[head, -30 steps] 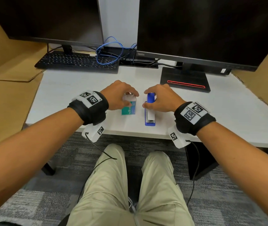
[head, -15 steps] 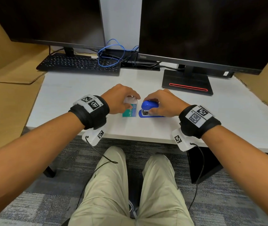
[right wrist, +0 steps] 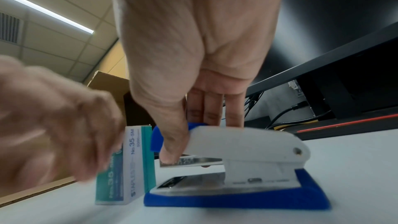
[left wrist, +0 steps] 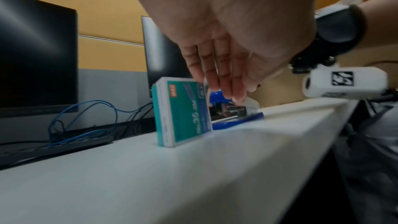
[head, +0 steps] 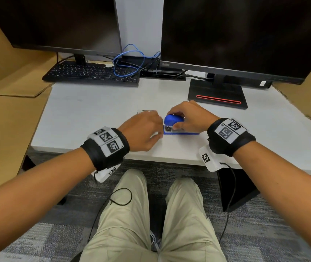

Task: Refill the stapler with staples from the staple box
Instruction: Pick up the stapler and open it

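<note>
A blue and white stapler point(head: 173, 120) point(right wrist: 247, 142) lies sideways on the white desk point(head: 94, 114), its front end pointing left. My right hand point(head: 177, 122) point(right wrist: 187, 142) grips its top near that end, thumb on the near side, fingers over the far side. The teal and white staple box point(left wrist: 183, 113) point(right wrist: 133, 168) stands on edge just left of the stapler; in the head view only its white top edge point(head: 147, 111) shows beyond my left hand point(head: 158, 127). The left hand's fingers point(left wrist: 217, 77) are straight and reach past the box toward the stapler's front. They hold nothing.
Two dark monitors point(head: 236, 35) stand at the back, the right one on a black stand with a red stripe point(head: 218, 97). A black keyboard point(head: 92, 73) and a blue cable point(head: 128, 61) lie at the back left. Cardboard panels point(head: 5, 110) flank the desk. The desk's front edge point(head: 169, 159) is close behind the hands.
The right hand turned the stapler from lengthwise to sideways. The left hand has come off the staple box and moved right toward the stapler's front; the box stands on edge.
</note>
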The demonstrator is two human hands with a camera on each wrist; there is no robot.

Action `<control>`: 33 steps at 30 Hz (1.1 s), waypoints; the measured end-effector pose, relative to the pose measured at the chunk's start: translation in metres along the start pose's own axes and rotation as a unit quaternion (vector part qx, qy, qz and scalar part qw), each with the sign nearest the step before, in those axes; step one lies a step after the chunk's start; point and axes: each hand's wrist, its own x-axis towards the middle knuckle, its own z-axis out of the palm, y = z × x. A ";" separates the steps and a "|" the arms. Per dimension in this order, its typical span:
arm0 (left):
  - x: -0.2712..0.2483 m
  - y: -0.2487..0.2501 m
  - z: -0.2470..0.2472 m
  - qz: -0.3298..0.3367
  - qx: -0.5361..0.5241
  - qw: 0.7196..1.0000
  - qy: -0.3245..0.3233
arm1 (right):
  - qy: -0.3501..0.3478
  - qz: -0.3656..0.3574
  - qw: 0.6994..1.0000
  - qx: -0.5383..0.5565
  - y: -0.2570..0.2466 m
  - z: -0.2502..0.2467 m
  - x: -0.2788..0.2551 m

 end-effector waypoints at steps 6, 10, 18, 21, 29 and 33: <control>-0.005 0.006 0.020 -0.025 -0.034 0.992 -0.121 | 0.004 0.002 1.000 0.030 0.000 -0.005 -0.003; -0.003 0.003 0.023 -0.024 -0.042 0.991 -0.124 | 0.004 0.001 0.999 0.040 0.000 -0.006 -0.005; 0.000 0.000 0.027 -0.025 -0.044 0.991 -0.124 | 0.028 0.033 0.996 0.081 0.015 -0.030 -0.016; 0.000 0.000 0.027 -0.028 -0.044 0.990 -0.129 | 0.046 0.019 0.994 0.099 0.025 -0.041 -0.028; 0.001 0.002 0.024 -0.037 -0.043 0.989 -0.140 | 0.112 0.020 0.993 0.030 0.049 -0.062 -0.055; 0.002 0.002 0.023 -0.045 -0.046 0.987 -0.144 | 0.121 0.056 0.991 0.012 0.068 -0.061 -0.065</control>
